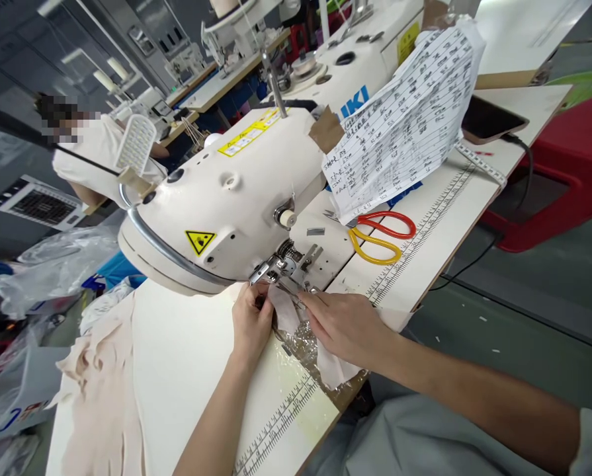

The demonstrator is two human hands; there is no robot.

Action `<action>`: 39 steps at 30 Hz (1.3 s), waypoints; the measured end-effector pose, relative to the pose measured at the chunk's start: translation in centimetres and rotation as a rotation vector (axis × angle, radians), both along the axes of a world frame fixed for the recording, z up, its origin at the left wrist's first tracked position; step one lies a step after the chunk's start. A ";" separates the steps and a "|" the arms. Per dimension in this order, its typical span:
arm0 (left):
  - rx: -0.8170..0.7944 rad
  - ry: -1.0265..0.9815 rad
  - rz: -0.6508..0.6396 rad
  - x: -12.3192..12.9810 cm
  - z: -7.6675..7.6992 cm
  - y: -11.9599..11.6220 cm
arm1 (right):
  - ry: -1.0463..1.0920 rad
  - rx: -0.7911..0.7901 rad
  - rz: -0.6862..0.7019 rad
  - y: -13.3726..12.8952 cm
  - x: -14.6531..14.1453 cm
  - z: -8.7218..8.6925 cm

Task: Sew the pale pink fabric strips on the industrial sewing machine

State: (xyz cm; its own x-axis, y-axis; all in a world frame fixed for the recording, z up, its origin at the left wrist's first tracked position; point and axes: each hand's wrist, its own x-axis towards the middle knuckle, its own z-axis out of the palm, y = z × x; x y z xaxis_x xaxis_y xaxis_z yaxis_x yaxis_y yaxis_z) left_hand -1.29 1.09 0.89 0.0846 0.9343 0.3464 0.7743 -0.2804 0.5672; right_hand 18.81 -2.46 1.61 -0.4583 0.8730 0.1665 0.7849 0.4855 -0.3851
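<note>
A narrow pale pink fabric strip runs under the needle area of a white industrial sewing machine. My left hand is closed at the left side of the strip, thumb and fingers pinching its edge close to the metal presser foot. From the right, my right hand reaches in with bent fingers gripping the strip just in front of the foot; its fingertips are partly hidden. Below that hand hangs more of the pale fabric, over a clear plastic-covered patch at the table edge.
Scissors with red and yellow handles lie right of the needle, below a handwritten paper sheet. A phone and measuring tape are farther right. Pale fabric pieces drape at left. Another person sits beyond.
</note>
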 end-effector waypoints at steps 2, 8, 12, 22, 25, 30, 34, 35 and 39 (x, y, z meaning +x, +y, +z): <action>0.021 0.006 -0.003 0.0 0.0 0.0 | -0.007 0.000 -0.005 0.0 -0.1 0.0; 0.203 0.136 -0.105 -0.3 -0.8 0.0 | -0.029 0.045 -0.009 0.0 -0.3 -0.1; 0.261 0.244 -0.232 -0.3 -0.4 -0.4 | -0.026 0.067 -0.013 -0.9 0.5 -0.2; 0.198 0.533 -0.231 1.2 0.6 -2.3 | 0.425 -0.087 0.129 -8.5 9.9 -0.3; 0.210 0.544 -0.163 2.2 0.3 -2.9 | 0.444 -0.112 0.091 -10.0 11.5 -1.0; 0.194 0.548 -0.111 3.1 -0.2 -4.1 | 0.458 -0.199 0.037 -10.6 11.8 -1.6; 0.182 0.596 -0.118 3.1 -0.4 -4.8 | 0.415 -0.317 0.018 -10.3 11.6 -1.1; 0.180 0.602 -0.114 3.1 -0.4 -4.9 | 0.402 -0.344 0.030 -10.2 11.6 -1.1; 0.156 0.577 -0.100 2.8 -0.4 -5.0 | 0.419 -0.424 -0.030 -9.6 11.9 -1.5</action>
State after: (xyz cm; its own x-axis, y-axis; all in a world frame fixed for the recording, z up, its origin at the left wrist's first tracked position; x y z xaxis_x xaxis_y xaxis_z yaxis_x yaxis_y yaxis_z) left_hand 1.49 -3.90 0.52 0.3843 0.8541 0.3504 0.9104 -0.4137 0.0100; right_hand 30.73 -12.10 0.10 -0.4026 0.9146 -0.0382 0.5354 0.2015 -0.8202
